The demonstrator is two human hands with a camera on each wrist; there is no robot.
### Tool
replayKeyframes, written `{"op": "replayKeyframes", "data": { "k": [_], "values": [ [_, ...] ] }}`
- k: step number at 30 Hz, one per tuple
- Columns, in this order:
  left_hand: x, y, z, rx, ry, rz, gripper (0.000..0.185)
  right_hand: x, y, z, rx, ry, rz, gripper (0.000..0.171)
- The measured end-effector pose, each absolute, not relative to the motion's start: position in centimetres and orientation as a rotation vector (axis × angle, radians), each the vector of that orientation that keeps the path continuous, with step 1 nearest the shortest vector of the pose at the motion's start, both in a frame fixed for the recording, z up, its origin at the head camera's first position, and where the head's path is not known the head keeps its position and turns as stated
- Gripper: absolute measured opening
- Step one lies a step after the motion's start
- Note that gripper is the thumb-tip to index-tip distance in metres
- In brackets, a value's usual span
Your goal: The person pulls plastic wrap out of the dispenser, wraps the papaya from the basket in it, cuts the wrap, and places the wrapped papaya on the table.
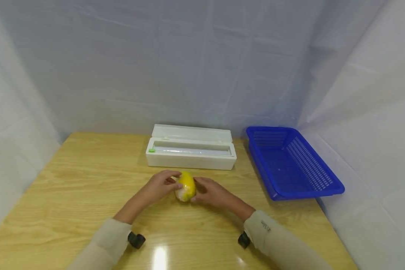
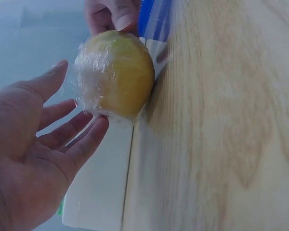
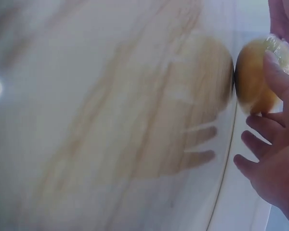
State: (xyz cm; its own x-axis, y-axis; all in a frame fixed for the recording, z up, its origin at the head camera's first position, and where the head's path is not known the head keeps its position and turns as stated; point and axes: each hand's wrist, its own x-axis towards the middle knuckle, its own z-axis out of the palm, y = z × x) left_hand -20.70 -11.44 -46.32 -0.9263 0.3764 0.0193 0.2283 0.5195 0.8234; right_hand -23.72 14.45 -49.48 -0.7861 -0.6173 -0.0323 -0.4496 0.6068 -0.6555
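- a yellow fruit (image 1: 186,186) wrapped in clear cling film sits on the wooden table (image 1: 74,176), near the middle of it and just in front of a white box.
- the left hand (image 1: 161,184) is against the fruit's left side; in the left wrist view its fingers (image 2: 82,144) lie fairly straight, with the fingertips touching the film at the fruit's lower edge, so the hand cups the fruit loosely rather than clenching it.
- the right hand (image 1: 210,192) is against the fruit's right side; in the right wrist view its thumb lies on the fruit (image 3: 260,79) and the other fingers (image 3: 260,127) are spread and relaxed below it, touching rather than gripping.
- the film looks bunched and whitish toward the fruit's lower part in the head view, and wrinkled over its surface (image 2: 115,74) in the left wrist view.
- the white box (image 1: 191,150) is a cling film dispenser; its lid stands open toward the back, a roll of film shows inside, and there is a small green tab at its left end.
- a blue plastic basket (image 1: 320,165) stands at the right of the table, just beside the box and apart from the hands.
- pale sleeves cover both forearms, and white cloth hangs behind and at both sides of the table.
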Motion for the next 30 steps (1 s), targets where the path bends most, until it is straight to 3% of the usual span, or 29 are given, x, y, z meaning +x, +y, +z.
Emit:
{"op": "replayKeyframes", "data": {
  "k": [11, 23, 27, 30],
  "values": [
    [-20.7, -10.1, -47.6, 0.483, 2.49, 1.466, 0.07, -22.1, 15.4, -48.1, -0.689, 2.725, -0.99, 0.083],
    [-20.4, -9.2, -47.9, 0.492, 2.5, 1.39, 0.075, -21.9, 15.6, -47.9, -0.934, 2.794, -0.844, 0.08],
    [-20.5, -9.1, -47.6, 0.5, 2.506, 1.394, 0.082, -21.9, 15.7, -47.9, -0.882, 2.758, -0.911, 0.078],
    [-20.7, -8.9, -47.7, 0.56, 2.499, 1.406, 0.076, -22.0, 15.7, -48.0, -0.799, 2.72, -0.982, 0.079]
  ]
}}
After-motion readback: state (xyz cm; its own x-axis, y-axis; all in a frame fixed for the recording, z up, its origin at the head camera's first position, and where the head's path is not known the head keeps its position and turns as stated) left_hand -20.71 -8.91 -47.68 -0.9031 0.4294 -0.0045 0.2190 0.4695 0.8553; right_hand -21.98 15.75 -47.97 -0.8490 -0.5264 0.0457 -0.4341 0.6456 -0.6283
